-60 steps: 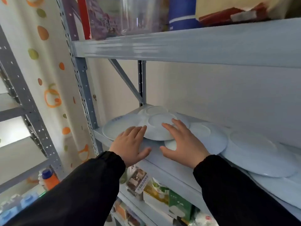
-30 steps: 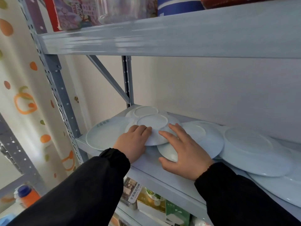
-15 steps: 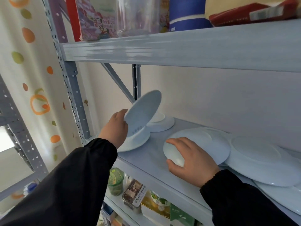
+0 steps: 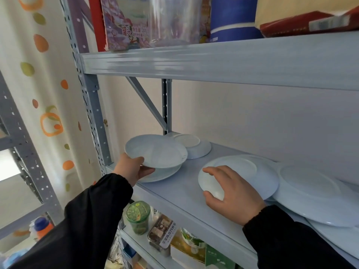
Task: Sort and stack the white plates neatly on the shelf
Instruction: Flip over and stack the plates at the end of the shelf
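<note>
My left hand grips the near rim of a small white plate, face up, just above a larger white plate at the left end of the grey shelf. Behind them a small plate lies upside down in the back corner. My right hand rests with spread fingers on a small upside-down plate, which leans on a bigger upside-down plate. Further large upside-down plates overlap to the right.
The shelf above hangs low and carries a clear jar, boxes and a blue tin. The shelf below holds a green-lidded jar and packets. A metal upright and diagonal brace bound the left end.
My left hand lifted the small plate off the pile, turned it over from upside down, and lowered it over the larger plate at the left. My right hand stayed on its small plate.
</note>
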`<action>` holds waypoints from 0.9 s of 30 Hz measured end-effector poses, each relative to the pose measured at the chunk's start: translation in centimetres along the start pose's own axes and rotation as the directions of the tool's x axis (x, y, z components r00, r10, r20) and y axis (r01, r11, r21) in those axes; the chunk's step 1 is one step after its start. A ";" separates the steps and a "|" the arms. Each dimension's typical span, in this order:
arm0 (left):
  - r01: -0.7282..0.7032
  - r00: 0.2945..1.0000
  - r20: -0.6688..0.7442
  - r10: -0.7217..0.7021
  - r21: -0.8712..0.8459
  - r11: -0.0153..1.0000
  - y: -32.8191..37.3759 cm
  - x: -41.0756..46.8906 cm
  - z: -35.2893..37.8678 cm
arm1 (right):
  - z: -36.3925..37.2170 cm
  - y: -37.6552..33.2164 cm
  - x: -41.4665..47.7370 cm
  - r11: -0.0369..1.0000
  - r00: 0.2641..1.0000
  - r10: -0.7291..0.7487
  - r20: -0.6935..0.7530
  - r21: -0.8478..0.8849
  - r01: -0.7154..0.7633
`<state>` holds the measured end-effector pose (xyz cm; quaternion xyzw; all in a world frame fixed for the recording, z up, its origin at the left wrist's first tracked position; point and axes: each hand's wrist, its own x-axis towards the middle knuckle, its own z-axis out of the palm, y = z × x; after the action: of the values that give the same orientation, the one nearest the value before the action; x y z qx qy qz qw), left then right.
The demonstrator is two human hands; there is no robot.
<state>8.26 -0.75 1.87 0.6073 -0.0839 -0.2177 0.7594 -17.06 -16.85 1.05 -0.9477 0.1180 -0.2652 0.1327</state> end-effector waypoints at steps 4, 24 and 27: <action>0.022 0.998 -0.064 -0.009 0.199 0.980 -0.3 0.9 0.2 | -0.1 0.0 0.0 1.000 1.000 0.008 0.002 -0.004 -0.008; -0.342 0.925 0.328 0.192 0.938 0.047 -1.4 0.4 -1.3 | -0.2 -0.1 0.1 1.000 1.000 0.015 0.015 -0.026 -0.015; -0.345 0.918 0.323 0.232 0.936 0.064 -1.8 0.3 -1.4 | -0.1 -0.1 0.0 1.000 1.000 0.019 0.011 -0.014 -0.018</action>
<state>8.65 0.12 -0.21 0.9134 -0.3570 0.0209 0.1947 -17.03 -16.74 1.18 -0.9489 0.1278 -0.2581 0.1294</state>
